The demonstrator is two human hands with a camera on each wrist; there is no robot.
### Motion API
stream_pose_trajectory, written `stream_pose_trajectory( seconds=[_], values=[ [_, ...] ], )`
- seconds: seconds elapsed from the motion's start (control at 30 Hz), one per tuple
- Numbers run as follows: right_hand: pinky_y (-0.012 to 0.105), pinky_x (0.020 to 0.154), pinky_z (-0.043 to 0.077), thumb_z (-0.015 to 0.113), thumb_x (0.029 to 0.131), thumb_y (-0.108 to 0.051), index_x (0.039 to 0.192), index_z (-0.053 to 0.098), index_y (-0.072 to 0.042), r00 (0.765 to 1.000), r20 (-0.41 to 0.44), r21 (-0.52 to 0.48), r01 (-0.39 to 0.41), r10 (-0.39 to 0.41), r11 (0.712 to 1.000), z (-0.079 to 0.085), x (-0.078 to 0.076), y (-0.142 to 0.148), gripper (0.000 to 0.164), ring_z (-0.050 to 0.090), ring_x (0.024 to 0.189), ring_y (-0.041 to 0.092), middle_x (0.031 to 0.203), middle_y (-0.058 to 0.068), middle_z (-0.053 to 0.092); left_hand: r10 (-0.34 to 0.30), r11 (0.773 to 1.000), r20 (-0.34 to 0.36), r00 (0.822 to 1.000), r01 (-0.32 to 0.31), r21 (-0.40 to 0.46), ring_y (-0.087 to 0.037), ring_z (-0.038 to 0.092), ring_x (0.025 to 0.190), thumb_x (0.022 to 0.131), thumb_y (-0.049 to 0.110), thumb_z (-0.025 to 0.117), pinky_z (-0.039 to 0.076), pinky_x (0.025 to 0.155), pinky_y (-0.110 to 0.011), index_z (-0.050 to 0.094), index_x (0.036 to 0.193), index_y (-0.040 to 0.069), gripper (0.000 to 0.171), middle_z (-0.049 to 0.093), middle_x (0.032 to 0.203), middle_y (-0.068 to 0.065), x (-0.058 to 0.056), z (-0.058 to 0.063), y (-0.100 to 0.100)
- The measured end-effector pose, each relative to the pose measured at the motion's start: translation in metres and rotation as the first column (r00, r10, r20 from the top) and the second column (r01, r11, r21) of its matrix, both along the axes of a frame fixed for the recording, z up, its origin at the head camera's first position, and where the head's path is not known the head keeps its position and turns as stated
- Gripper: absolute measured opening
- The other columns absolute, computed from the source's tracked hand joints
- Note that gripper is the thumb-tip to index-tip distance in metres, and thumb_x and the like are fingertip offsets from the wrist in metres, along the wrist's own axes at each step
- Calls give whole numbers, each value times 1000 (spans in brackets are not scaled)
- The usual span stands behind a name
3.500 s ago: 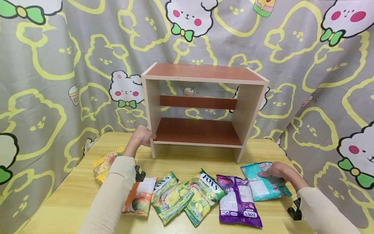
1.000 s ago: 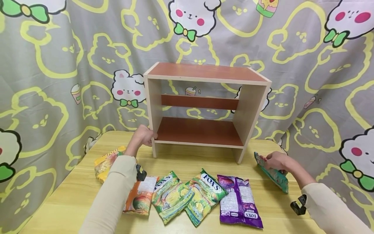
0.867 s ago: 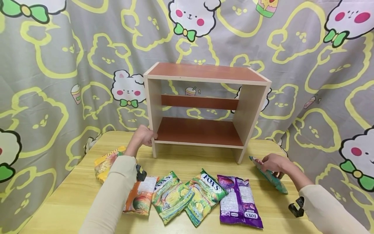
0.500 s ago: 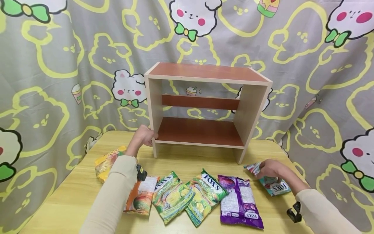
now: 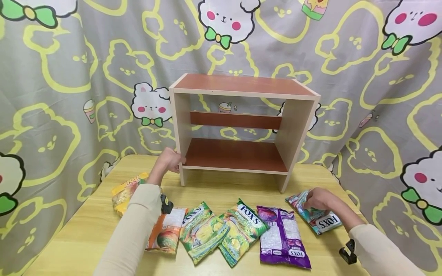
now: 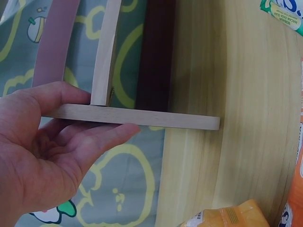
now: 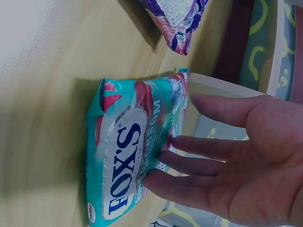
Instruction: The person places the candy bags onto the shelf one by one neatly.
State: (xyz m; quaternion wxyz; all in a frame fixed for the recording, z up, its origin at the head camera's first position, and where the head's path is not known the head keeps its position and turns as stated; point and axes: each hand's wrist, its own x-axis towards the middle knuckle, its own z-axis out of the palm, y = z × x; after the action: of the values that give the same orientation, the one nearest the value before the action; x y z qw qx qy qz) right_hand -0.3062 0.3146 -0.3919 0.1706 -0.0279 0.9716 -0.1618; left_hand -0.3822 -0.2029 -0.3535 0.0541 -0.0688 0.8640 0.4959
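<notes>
My left hand (image 5: 170,159) grips the left side panel of a small wooden shelf (image 5: 238,155), low down near its bottom board. In the left wrist view the thumb lies on one face of that panel (image 6: 142,116) and the fingers on the other. At the right, a teal Fox's candy bag (image 5: 315,218) lies on the table with its printed front up. My right hand (image 5: 320,199) is over its far part; in the right wrist view the fingers (image 7: 189,163) are spread and fairly straight, their tips touching or very near the bag.
Left of the teal bag lie a purple candy bag (image 5: 284,237), two green Fox's bags (image 5: 203,232) and an orange bag (image 5: 165,232). A yellow bag (image 5: 126,193) is partly behind the left forearm. A patterned curtain (image 5: 114,76) hangs behind the table (image 5: 65,234).
The teal bag, earlier back side up, was lifted onto its edge, turned over by the right hand and laid down front up. The left hand has stayed on the shelf.
</notes>
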Motion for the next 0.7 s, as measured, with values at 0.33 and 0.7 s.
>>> stream_pose_trajectory(
  seconds=[0.33, 0.7],
  values=[
    [39, 63, 60, 62, 96, -40, 91, 59, 11, 982, -20, 207, 186, -185, 960, -3, -8, 3, 51, 64, 72, 31, 82, 21, 56, 2, 1000, 5, 1000, -2, -11, -23, 64, 74, 87, 7, 65, 65, 77, -40, 63, 101, -7, 20, 61, 97, -15, 1, 0, 0],
    [45, 71, 54, 62, 97, -44, 97, 67, 12, 979, -124, 222, 184, -159, 957, -16, 0, 2, 57, 57, 77, 30, 92, 28, 63, 6, 1000, -2, 1000, -6, -11, -24, 66, 77, 87, 7, 66, 65, 74, -37, 64, 104, -7, 22, 62, 104, -17, 0, -1, 0]
  ],
)
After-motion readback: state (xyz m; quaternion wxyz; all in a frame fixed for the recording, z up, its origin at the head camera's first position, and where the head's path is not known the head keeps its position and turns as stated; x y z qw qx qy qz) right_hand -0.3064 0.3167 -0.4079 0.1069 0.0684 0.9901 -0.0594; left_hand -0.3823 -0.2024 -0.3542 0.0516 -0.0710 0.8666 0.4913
